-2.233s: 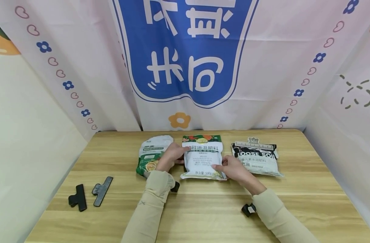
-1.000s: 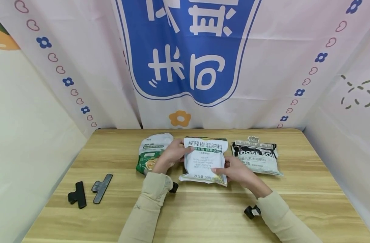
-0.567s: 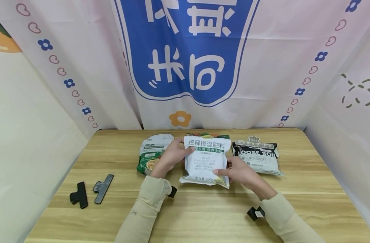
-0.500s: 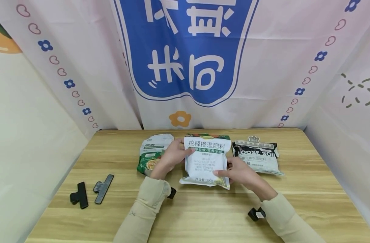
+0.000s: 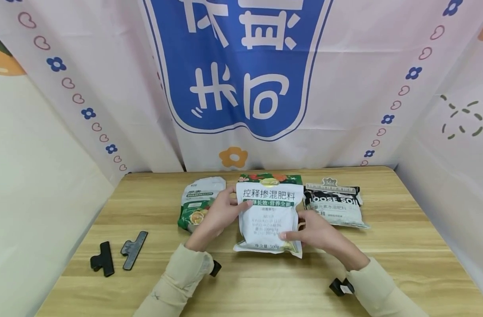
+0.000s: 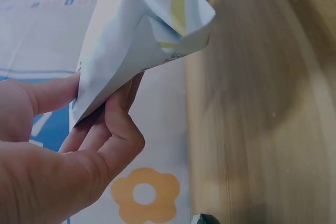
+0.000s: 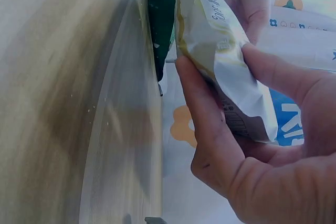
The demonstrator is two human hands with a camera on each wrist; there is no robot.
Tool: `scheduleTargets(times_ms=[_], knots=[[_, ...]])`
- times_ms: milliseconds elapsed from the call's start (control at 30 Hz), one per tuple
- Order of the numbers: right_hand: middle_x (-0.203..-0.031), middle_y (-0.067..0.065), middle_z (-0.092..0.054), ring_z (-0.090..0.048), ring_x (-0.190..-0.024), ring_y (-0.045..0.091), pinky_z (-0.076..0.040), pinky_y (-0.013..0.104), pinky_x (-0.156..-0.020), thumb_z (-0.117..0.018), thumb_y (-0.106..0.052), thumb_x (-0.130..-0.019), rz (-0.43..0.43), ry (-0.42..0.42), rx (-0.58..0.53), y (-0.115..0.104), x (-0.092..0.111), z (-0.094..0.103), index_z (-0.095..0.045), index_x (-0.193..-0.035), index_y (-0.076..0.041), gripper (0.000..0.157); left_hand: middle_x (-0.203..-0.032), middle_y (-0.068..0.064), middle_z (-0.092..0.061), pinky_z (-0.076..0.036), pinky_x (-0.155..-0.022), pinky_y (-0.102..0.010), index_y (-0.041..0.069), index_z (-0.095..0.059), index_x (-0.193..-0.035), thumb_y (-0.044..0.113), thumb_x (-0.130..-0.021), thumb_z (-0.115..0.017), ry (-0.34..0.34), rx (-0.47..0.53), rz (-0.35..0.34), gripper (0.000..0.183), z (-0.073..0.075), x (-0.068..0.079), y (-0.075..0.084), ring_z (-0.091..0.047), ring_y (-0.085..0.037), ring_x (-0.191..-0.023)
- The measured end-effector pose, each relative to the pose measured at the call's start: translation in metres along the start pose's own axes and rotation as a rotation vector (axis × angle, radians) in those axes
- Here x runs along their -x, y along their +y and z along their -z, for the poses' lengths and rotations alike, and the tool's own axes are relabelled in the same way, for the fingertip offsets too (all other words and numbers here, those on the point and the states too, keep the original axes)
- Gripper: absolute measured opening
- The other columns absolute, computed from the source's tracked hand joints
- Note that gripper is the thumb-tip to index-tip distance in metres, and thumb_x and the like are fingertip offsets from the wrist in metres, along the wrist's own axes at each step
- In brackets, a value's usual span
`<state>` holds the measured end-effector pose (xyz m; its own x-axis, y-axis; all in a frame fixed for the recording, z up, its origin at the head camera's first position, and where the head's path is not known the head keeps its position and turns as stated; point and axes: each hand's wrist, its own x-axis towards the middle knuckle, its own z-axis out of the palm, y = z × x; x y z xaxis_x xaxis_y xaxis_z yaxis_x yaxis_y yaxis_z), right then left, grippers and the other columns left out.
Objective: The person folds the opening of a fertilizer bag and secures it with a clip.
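Note:
Both hands hold a white fertilizer bag (image 5: 267,224) with Chinese print and "500g", tilted up over the middle of the table. Along its top, a green patterned strip (image 5: 289,178) with flowers shows behind the white front's upper edge. My left hand (image 5: 221,213) grips the bag's left side, thumb on the front. In the left wrist view, this hand's fingers (image 6: 123,129) curl behind the bag (image 6: 136,35). My right hand (image 5: 318,231) grips the lower right side, thumb in front. The right wrist view shows a space between the bag (image 7: 226,56) and the tabletop.
A green-and-white bag (image 5: 193,204) lies left of the held bag. To the right lies a black-and-white "LOOSE SOIL" bag (image 5: 336,211) with a piano-keyboard clip (image 5: 330,188) on its top. A black clip (image 5: 105,259) and a grey clip (image 5: 135,250) rest at the table's left.
Held in both hands, the bag has come up and nearer the head camera, looking larger and lower in view. More of its green top strip shows than one second ago.

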<state>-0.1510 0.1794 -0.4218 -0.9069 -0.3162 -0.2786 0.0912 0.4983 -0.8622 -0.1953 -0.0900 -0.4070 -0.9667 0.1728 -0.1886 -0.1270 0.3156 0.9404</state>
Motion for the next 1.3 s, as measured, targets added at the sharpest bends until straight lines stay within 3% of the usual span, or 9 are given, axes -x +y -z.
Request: scheduleTargets(times_ms=[233, 333, 467, 533, 667, 867, 1067, 1200, 1300], knots=[[-0.109, 0.009, -0.076, -0.072, -0.099, 0.022, -0.062, 0.035, -0.084, -0.089, -0.023, -0.084, 0.038, -0.046, -0.025, 0.0, 0.009, -0.004, -0.066, -0.124, -0.001, 0.052, -0.116, -0.013, -0.077, -0.061, -0.084, -0.039, 0.012, -0.053, -0.147, 0.023, -0.097, -0.077, 0.025, -0.067, -0.026, 0.057, 0.004, 0.022, -0.004, -0.076, -0.02, -0.099], [-0.111, 0.011, -0.075, -0.073, -0.1, 0.023, -0.063, 0.035, -0.084, -0.091, -0.022, -0.082, 0.051, -0.05, -0.03, -0.001, 0.011, -0.006, -0.063, -0.127, 0.002, 0.058, -0.112, -0.009, -0.08, -0.06, -0.082, -0.035, 0.015, -0.054, -0.147, 0.024, -0.096, -0.079, 0.032, -0.065, -0.028, 0.057, 0.006, 0.03, -0.007, -0.077, -0.019, -0.098], [-0.117, 0.011, -0.073, -0.073, -0.1, 0.023, -0.063, 0.038, -0.086, -0.093, -0.019, -0.079, 0.096, -0.043, 0.006, -0.003, 0.014, -0.01, -0.061, -0.131, -0.002, 0.064, -0.101, -0.009, -0.082, -0.054, -0.067, -0.031, 0.017, -0.056, -0.146, 0.023, -0.095, -0.081, 0.033, -0.044, -0.047, 0.058, 0.008, 0.042, -0.011, -0.074, -0.016, -0.081], [-0.123, 0.007, -0.072, -0.07, -0.108, 0.021, -0.06, 0.042, -0.094, -0.094, -0.018, -0.076, 0.137, -0.026, 0.051, -0.004, 0.014, -0.012, -0.059, -0.136, -0.009, 0.07, -0.097, -0.008, -0.082, -0.049, -0.059, -0.029, 0.018, -0.057, -0.144, 0.022, -0.093, -0.082, 0.031, -0.04, -0.058, 0.057, 0.01, 0.048, -0.011, -0.07, -0.015, -0.073], [-0.129, 0.003, -0.069, -0.066, -0.113, 0.02, -0.056, 0.045, -0.099, -0.097, -0.017, -0.071, 0.206, 0.006, 0.124, -0.004, 0.016, -0.018, -0.056, -0.139, -0.019, 0.079, -0.093, -0.009, -0.081, -0.045, -0.053, -0.026, 0.018, -0.059, -0.141, 0.021, -0.09, -0.085, 0.022, -0.049, -0.071, 0.057, 0.012, 0.06, -0.012, -0.067, -0.014, -0.07], [-0.118, 0.005, -0.075, -0.069, -0.093, 0.013, -0.059, 0.027, -0.079, -0.094, -0.013, -0.074, 0.263, -0.019, 0.164, -0.006, 0.021, -0.022, -0.064, -0.13, -0.013, 0.064, -0.1, -0.012, -0.081, -0.046, -0.054, -0.024, 0.014, -0.058, -0.141, 0.017, -0.09, -0.085, -0.017, -0.038, -0.109, 0.058, 0.018, 0.073, -0.015, -0.073, -0.016, -0.077], [-0.109, 0.006, -0.077, -0.064, -0.076, 0.006, -0.055, 0.023, -0.062, -0.091, -0.007, -0.073, 0.323, -0.024, 0.19, -0.006, 0.026, -0.025, -0.062, -0.131, -0.009, 0.065, -0.114, -0.016, -0.079, -0.06, -0.07, -0.024, 0.011, -0.058, -0.144, 0.015, -0.09, -0.084, -0.084, -0.008, -0.17, 0.06, 0.024, 0.082, -0.024, -0.078, -0.018, -0.091], [-0.111, 0.006, -0.078, -0.063, -0.077, 0.002, -0.055, 0.023, -0.061, -0.093, -0.008, -0.072, 0.364, -0.019, 0.185, -0.002, 0.029, -0.027, -0.063, -0.131, -0.01, 0.066, -0.116, -0.016, -0.079, -0.063, -0.077, -0.025, 0.01, -0.06, -0.142, 0.015, -0.088, -0.086, -0.102, -0.002, -0.188, 0.06, 0.025, 0.088, -0.028, -0.079, -0.017, -0.094], [-0.115, 0.002, -0.078, -0.067, -0.087, 0.003, -0.059, 0.025, -0.074, -0.096, -0.014, -0.071, 0.392, 0.011, 0.214, 0.001, 0.03, -0.029, -0.063, -0.131, -0.014, 0.069, -0.115, -0.015, -0.08, -0.063, -0.078, -0.025, 0.01, -0.062, -0.142, 0.015, -0.087, -0.086, -0.103, 0.002, -0.185, 0.06, 0.025, 0.093, -0.03, -0.079, -0.016, -0.093]])
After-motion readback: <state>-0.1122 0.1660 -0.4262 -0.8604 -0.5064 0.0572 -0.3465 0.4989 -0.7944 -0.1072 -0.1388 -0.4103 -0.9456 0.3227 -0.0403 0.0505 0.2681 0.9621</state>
